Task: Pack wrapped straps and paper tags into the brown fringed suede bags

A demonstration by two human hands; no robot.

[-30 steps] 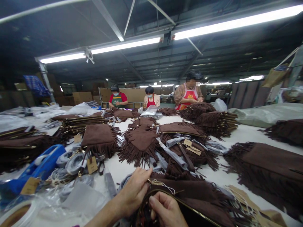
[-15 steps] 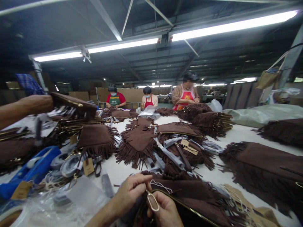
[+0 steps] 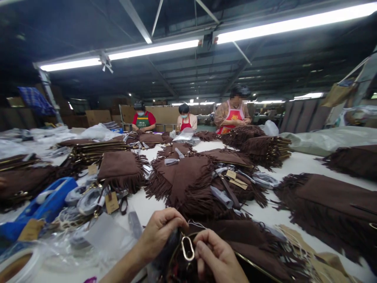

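My left hand (image 3: 162, 231) is closed in a pinch just above a gold oval ring (image 3: 187, 248), at the top edge of a dark brown fringed bag (image 3: 235, 236). The fingertips partly hide what they pinch, and it is too small to name. Close to the ring's right side is my right hand (image 3: 218, 255), its fingers curled together; whatever is between them is hidden. White string (image 3: 198, 224) loops out behind the ring, between the two hands. The bag's gold zipper edge runs down to the right.
Fringed brown bags (image 3: 193, 177) lie piled ahead, with paper tags (image 3: 237, 179) among them. To the left are a blue tape dispenser (image 3: 48, 204), a tape roll (image 3: 17, 265) and clear plastic (image 3: 108, 236). Several co-workers (image 3: 234, 114) stand across the table.
My right fingers have come off the gold ring and moved slightly right. Another person's arm with a brown bag has left the left side. A brown piece now crosses the middle pile.
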